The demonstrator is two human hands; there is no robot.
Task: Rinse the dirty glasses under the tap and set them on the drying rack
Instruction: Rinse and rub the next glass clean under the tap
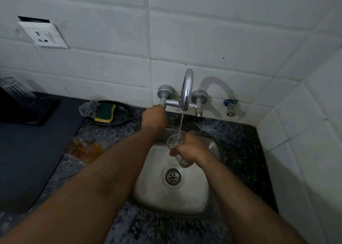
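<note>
Running water from tap [186, 93] caught in clear glass [175, 147], glass gripped tilted over sink [172, 197] by right hand [190, 148], left tap handle [162, 104] gripped by left hand [154, 118], amber glasses [85, 149] lying on desk at sink's left edge.

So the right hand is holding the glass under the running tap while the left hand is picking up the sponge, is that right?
Not quite. The head view shows the left hand on the tap's left handle, not on the sponge, which lies untouched on the dark plate to the left. The rest holds: the right hand holds the glass under the running tap, over the sink.
</note>
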